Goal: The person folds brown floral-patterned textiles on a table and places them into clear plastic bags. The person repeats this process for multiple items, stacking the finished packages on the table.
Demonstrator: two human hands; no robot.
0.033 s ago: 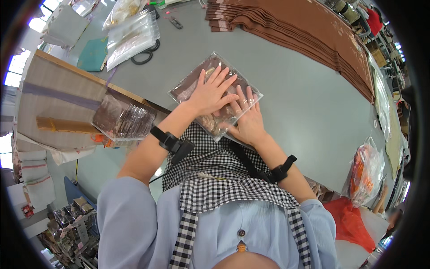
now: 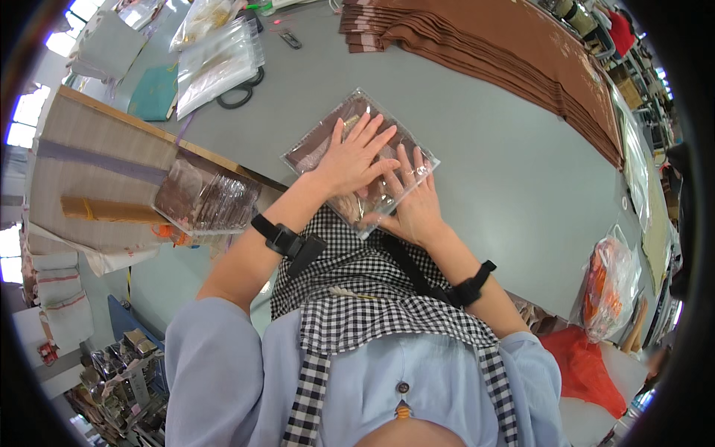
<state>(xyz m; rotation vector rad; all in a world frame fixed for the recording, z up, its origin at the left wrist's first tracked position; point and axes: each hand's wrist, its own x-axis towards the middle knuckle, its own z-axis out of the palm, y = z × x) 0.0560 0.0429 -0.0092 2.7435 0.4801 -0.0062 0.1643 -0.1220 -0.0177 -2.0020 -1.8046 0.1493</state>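
Grey tabletop (image 2: 514,186) supports the clear packet (image 2: 319,139) — left hand (image 2: 348,162) spread flat on top, grasping nothing; right hand (image 2: 418,211) open, fingers apparently beneath the film. Keep palm pressure even.

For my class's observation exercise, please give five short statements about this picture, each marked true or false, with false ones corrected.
1. The left hand lies with spread fingers on the square, clear plastic packet. True.
2. The right hand is well away from that packet. False: its fingers overlap the packet's right side.
3. A clear plastic bag with orange contents is right of both hands. True.
4. The stacked brown cloth lies below the packet in the picture. False: it lies above, toward the right.
5. Flat, clear plastic bags lie left of the brown cloth. True.
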